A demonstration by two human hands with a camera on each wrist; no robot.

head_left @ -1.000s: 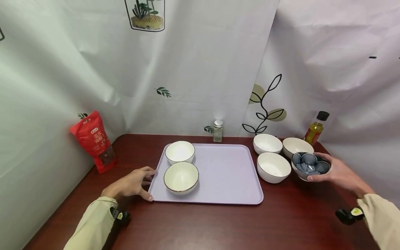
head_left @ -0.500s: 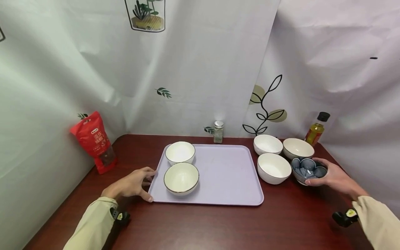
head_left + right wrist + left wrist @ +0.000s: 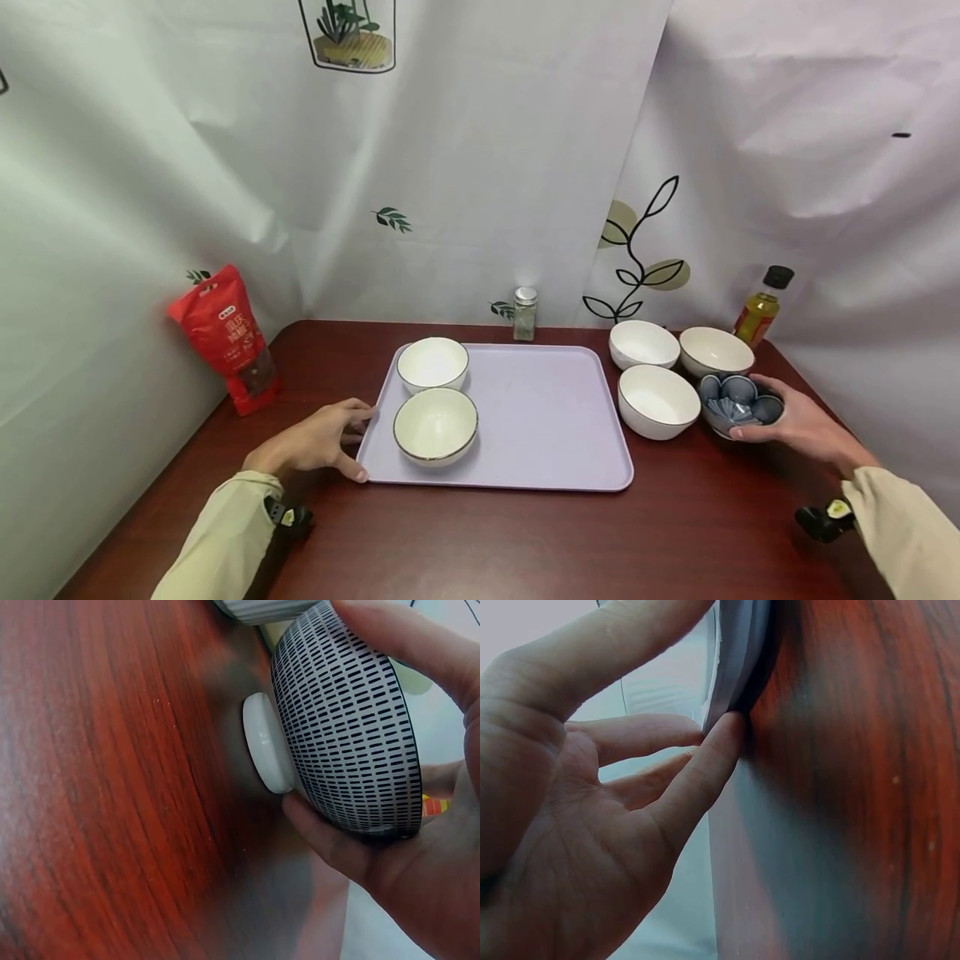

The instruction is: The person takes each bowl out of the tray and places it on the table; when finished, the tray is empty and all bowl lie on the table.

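Note:
In the head view my right hand [image 3: 806, 425] grips a bowl [image 3: 741, 402] with a dark blue pattern inside. The right wrist view shows its outside, covered in black dashes, with the thumb and fingers around the bowl [image 3: 349, 727]. Its white foot is at the wood surface; whether it touches cannot be told. My left hand [image 3: 318, 437] lies at the left edge of a pale lilac tray [image 3: 540, 417], fingertips against the rim. Two white bowls with dark rims, a rear bowl [image 3: 432, 365] and a front bowl [image 3: 435, 427], stand on the tray's left side.
Right of the tray are three white bowls: a back one [image 3: 643, 345], a front one [image 3: 658, 402] and a right one [image 3: 716, 352]. Behind stand an oil bottle [image 3: 761, 307] and a shaker jar [image 3: 524, 314]. A red pouch [image 3: 227, 337] leans at the left wall.
My right hand has moved the patterned bowl slightly down and left, closer to the white bowls. The left hand and the tray have stayed in place.

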